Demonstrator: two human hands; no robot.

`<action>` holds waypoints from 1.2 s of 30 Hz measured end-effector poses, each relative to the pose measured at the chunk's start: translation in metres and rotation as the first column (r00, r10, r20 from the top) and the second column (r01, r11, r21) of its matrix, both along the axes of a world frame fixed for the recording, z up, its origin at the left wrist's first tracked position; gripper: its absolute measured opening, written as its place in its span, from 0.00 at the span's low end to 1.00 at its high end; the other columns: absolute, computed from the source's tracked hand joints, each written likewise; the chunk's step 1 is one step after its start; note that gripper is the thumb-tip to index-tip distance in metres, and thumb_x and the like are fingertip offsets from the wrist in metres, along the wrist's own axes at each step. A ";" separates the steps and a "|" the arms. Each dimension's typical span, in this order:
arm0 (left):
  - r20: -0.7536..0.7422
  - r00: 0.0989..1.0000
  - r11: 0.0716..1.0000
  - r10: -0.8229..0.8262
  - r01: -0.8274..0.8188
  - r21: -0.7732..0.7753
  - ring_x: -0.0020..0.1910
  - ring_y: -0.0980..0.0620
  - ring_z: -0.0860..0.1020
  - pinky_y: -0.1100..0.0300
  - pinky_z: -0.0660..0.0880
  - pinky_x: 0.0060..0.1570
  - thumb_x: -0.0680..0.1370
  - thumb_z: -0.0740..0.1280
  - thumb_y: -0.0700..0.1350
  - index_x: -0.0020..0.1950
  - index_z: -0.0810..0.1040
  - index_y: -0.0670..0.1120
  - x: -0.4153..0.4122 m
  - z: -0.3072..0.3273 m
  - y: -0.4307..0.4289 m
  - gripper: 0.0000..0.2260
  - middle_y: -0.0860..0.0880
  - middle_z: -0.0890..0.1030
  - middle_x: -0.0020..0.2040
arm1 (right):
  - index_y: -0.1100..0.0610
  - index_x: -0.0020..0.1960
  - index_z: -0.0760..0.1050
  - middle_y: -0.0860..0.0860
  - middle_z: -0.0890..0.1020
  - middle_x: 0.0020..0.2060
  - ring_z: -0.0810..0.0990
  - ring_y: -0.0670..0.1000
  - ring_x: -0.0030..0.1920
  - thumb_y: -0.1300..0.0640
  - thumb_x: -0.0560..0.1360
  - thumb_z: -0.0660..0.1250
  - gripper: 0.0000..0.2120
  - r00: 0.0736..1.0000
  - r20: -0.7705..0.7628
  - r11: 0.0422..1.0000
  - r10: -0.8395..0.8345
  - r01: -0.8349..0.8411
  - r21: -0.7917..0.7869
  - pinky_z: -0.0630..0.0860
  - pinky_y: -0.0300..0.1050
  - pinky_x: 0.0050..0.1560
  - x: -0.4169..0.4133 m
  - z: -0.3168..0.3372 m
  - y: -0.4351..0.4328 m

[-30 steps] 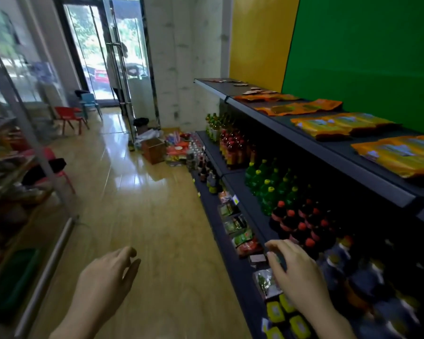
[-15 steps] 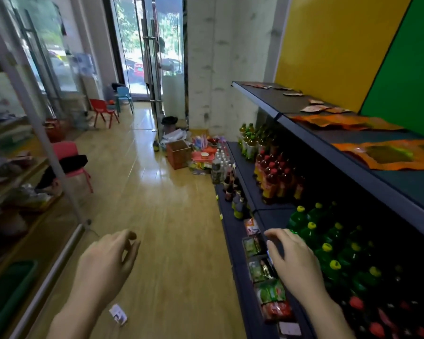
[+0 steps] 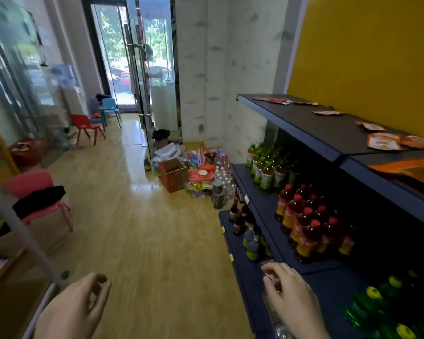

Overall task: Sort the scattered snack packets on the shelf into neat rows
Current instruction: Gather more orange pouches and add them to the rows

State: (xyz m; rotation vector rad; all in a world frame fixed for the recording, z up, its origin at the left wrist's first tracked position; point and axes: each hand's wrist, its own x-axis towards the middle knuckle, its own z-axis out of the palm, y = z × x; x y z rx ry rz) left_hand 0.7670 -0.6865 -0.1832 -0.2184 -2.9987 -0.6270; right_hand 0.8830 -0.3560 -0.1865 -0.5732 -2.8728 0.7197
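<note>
Head cam: the snack packets are lying scattered on the top shelf, far right, well apart from both hands. Left hand hangs over the wooden floor, near left, fingers loosely curled, nothing in it. Right hand is at the lower shelf, near right, just in front of the red-capped bottles. It's too blurry to tell if it's pinching anything.

L hand hangs over wood floor, loosely curled, empty. R hand at low shelf front edge, blurred, grip unclear. Snack packets lie scattered on top shelf.
</note>
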 end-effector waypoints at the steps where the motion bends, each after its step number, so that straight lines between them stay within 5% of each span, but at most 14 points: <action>1: -0.050 0.999 1.000 -0.007 0.008 0.023 0.32 0.62 0.78 0.69 0.73 0.33 0.73 0.69 0.48 0.39 0.72 0.58 -0.026 0.005 0.005 0.07 0.58 0.80 0.34 | 0.42 0.60 0.68 0.34 0.68 0.46 0.70 0.39 0.55 0.48 0.80 0.55 0.10 1.000 -0.012 1.000 -0.026 0.026 0.000 0.64 0.32 0.45 -0.022 0.006 0.004; 3: -0.152 0.988 0.999 -0.028 0.035 0.040 0.29 0.56 0.78 0.60 0.75 0.31 0.71 0.71 0.46 0.38 0.75 0.54 -0.072 0.014 0.020 0.06 0.56 0.77 0.30 | 0.42 0.60 0.68 0.35 0.69 0.49 0.70 0.39 0.54 0.48 0.79 0.55 0.11 0.996 -0.037 0.997 -0.076 0.077 0.015 0.65 0.33 0.44 -0.060 0.018 0.014; 7: -0.244 0.964 0.994 -0.106 0.112 0.015 0.24 0.54 0.71 0.63 0.67 0.24 0.68 0.74 0.44 0.37 0.78 0.50 -0.148 0.020 0.056 0.06 0.56 0.72 0.27 | 0.43 0.60 0.69 0.37 0.72 0.51 0.71 0.40 0.54 0.49 0.79 0.56 0.11 0.987 -0.041 0.984 -0.157 0.159 0.075 0.65 0.34 0.43 -0.119 0.030 0.038; 15: -0.014 0.988 0.986 -0.156 0.156 0.055 0.35 0.60 0.76 0.66 0.72 0.36 0.75 0.62 0.56 0.36 0.64 0.63 -0.281 0.001 0.140 0.10 0.60 0.77 0.37 | 0.40 0.58 0.69 0.38 0.75 0.51 0.72 0.38 0.54 0.46 0.78 0.56 0.09 0.973 0.030 0.971 -0.227 0.224 0.078 0.69 0.33 0.47 -0.228 0.023 0.087; 21: -0.070 0.956 0.952 -0.286 0.291 0.094 0.37 0.55 0.78 0.60 0.74 0.38 0.75 0.63 0.54 0.42 0.72 0.58 -0.389 0.039 0.227 0.03 0.58 0.79 0.37 | 0.41 0.57 0.69 0.38 0.74 0.51 0.73 0.38 0.54 0.46 0.78 0.56 0.09 0.976 -0.079 0.971 -0.204 0.212 0.110 0.71 0.34 0.52 -0.310 0.058 0.137; 25: -0.294 0.796 0.796 -0.529 0.585 0.154 0.33 0.58 0.77 0.60 0.73 0.31 0.74 0.66 0.48 0.45 0.75 0.55 -0.445 0.089 0.306 0.02 0.55 0.80 0.35 | 0.41 0.57 0.70 0.36 0.74 0.51 0.72 0.37 0.54 0.45 0.78 0.57 0.09 0.939 -0.212 0.948 -0.270 0.298 0.114 0.72 0.37 0.54 -0.334 0.107 0.168; 29: -0.452 0.577 0.597 -0.680 0.794 0.116 0.36 0.57 0.78 0.56 0.77 0.34 0.75 0.62 0.56 0.49 0.76 0.54 -0.471 0.134 0.395 0.08 0.54 0.80 0.40 | 0.41 0.58 0.71 0.34 0.74 0.52 0.72 0.36 0.55 0.45 0.78 0.57 0.10 0.874 -0.323 0.886 -0.362 0.431 0.173 0.72 0.38 0.56 -0.334 0.148 0.197; 32: -0.520 0.357 0.372 -0.776 0.925 0.080 0.36 0.53 0.79 0.51 0.79 0.37 0.74 0.56 0.63 0.49 0.77 0.52 -0.471 0.158 0.463 0.18 0.53 0.81 0.39 | 0.44 0.56 0.74 0.36 0.76 0.50 0.74 0.38 0.54 0.47 0.77 0.59 0.09 0.784 -0.407 0.789 -0.469 0.579 0.206 0.73 0.41 0.55 -0.324 0.167 0.221; 36: -0.512 0.168 0.129 -0.843 0.985 0.110 0.39 0.52 0.79 0.50 0.78 0.41 0.73 0.57 0.60 0.46 0.76 0.54 -0.458 0.178 0.554 0.13 0.55 0.79 0.39 | 0.51 0.54 0.77 0.45 0.81 0.51 0.77 0.47 0.53 0.52 0.76 0.63 0.08 0.635 -0.498 0.583 -0.591 0.762 0.281 0.70 0.41 0.52 -0.300 0.186 0.254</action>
